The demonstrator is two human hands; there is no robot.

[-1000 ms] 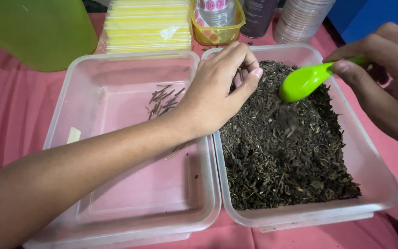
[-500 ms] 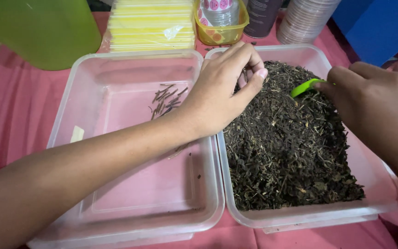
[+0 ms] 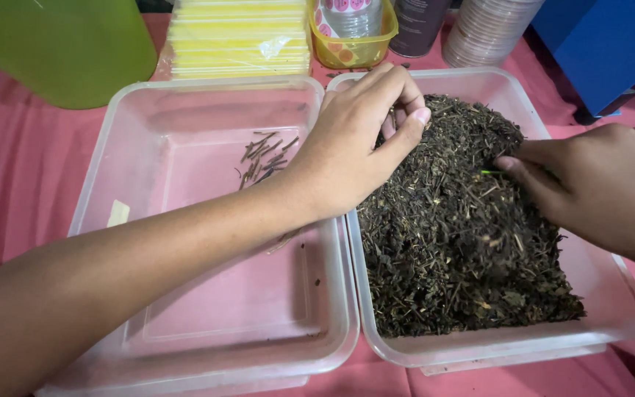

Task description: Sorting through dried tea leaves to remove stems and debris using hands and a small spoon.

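Dried tea leaves in clear tub, left hand pinching leaves, right hand gripping buried green scoop.

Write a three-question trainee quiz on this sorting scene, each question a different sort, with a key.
1. True or false: the left tub is full of dried leaves.
2. The right hand holds a green scoop that is: A) raised clear, B) almost buried in the dried leaves, C) lying on the pink cloth.
3. Fill in: the left hand pinches above the ___ tub.

Key: 1 false; 2 B; 3 right.
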